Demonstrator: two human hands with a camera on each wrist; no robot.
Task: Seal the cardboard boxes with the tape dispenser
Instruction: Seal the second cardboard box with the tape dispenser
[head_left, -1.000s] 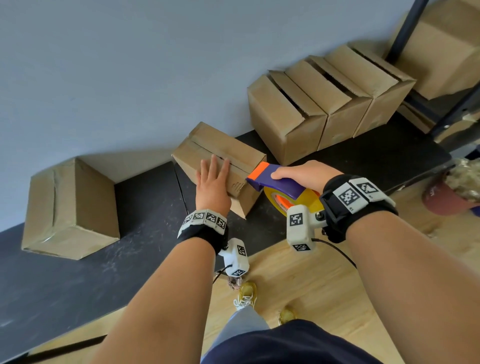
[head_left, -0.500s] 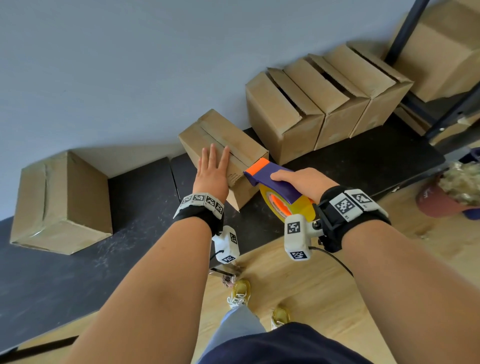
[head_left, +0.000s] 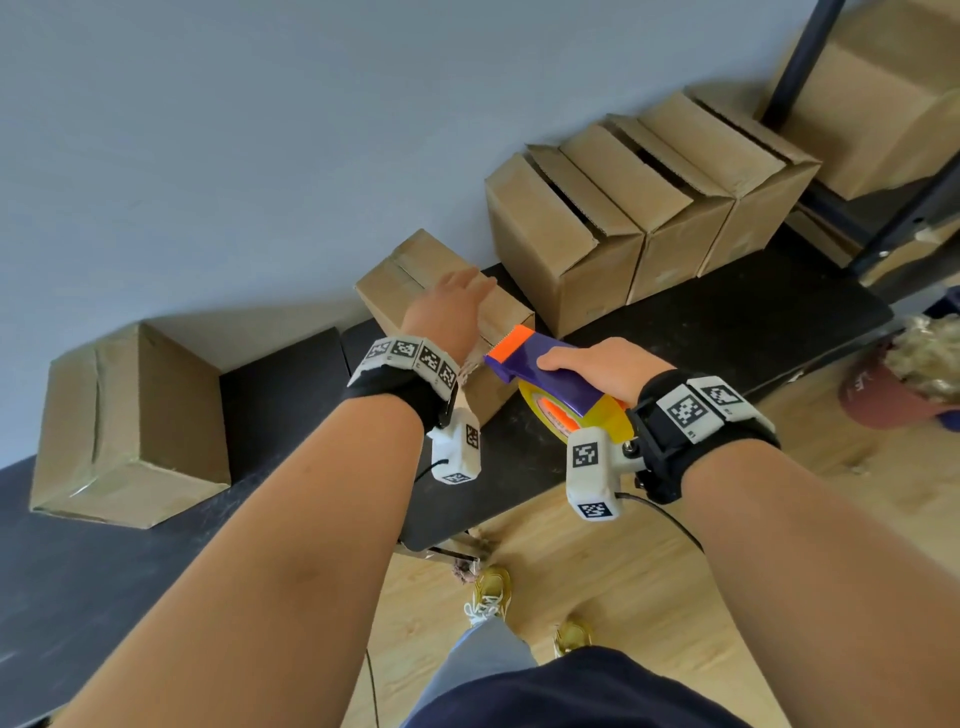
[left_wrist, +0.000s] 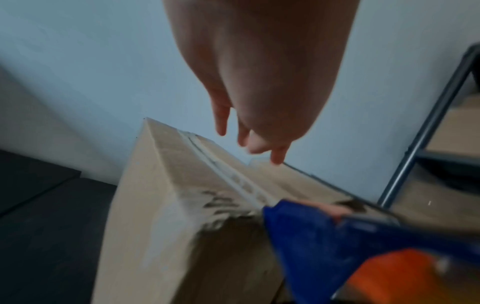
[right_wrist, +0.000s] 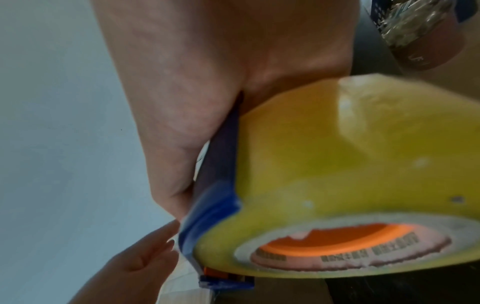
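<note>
A small cardboard box (head_left: 410, 280) stands on the dark bench (head_left: 727, 322) against the wall, with a tape strip (left_wrist: 233, 181) along its top seam. My left hand (head_left: 447, 312) is over its top with fingers (left_wrist: 222, 121) straight; in the left wrist view they hover just above the far edge. My right hand (head_left: 597, 364) grips the purple and orange tape dispenser (head_left: 540, 364) holding a yellow tape roll (right_wrist: 350, 164). Its orange nose sits at the box's near top edge. The dispenser (left_wrist: 324, 236) reaches the box's near corner.
A taped box (head_left: 130, 426) sits at the left on the bench. Three boxes with unsealed flaps (head_left: 561, 244) stand in a row at the right. A dark metal rack (head_left: 795, 57) with another box (head_left: 883, 93) is behind them. A red pot (head_left: 893, 400) stands on the wooden floor.
The small box has slid back toward the wall. My left hand has gone from lying flat on its near end to reaching over the top. The dispenser stays at the near edge.
</note>
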